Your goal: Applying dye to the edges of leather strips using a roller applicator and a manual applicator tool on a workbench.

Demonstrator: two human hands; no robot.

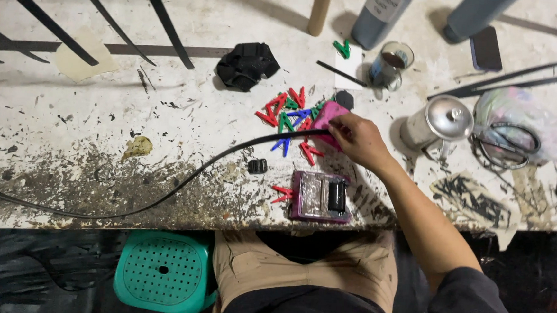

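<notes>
My right hand (359,139) reaches over the stained white table (74,131) and grips a pink block-like piece (330,118) together with the end of a long black cable (180,183). Around it lies a scatter of small red, green and blue clips (287,112). Nearer me, by the table's front edge, a magenta box with a clear lid (320,196) holds a black part. A small black clip (258,166) lies left of it. My left hand is out of sight.
At the back are a black cloth (247,64), a glass jar (390,65), two grey bottles (380,14), a phone (486,48) and a wooden stick (320,9). A metal can (440,123) and a bag with wire loops (519,126) sit right. A green stool (163,270) stands under the table.
</notes>
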